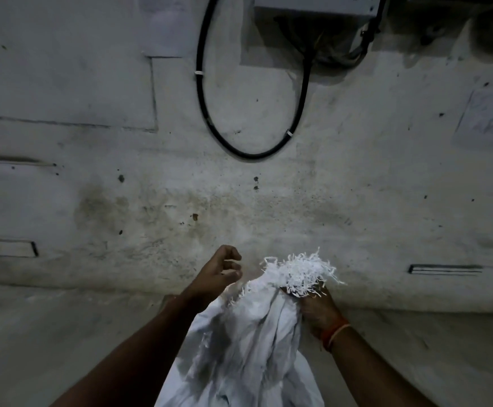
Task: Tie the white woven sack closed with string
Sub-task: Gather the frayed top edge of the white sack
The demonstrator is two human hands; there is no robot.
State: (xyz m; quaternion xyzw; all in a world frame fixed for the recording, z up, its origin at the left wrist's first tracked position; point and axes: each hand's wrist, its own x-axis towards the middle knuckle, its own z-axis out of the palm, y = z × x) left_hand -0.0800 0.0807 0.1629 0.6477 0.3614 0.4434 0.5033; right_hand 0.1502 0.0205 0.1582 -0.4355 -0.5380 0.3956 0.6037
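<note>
The white woven sack (248, 345) stands at the bottom centre, its mouth gathered into a bunch with a frayed white fringe (295, 274) on top. My right hand (317, 311) is shut on the gathered neck just below the fringe, an orange thread band on its wrist. My left hand (220, 274) hovers to the left of the neck, fingers curled, with a thin pale strand that looks like string (232, 261) between the fingertips. Where the string runs from there is too faint to tell.
A stained grey wall fills the view ahead. A black cable loop (248, 154) hangs from a metal box (315, 7) at the top. Grey concrete floor (63, 333) lies on both sides of the sack.
</note>
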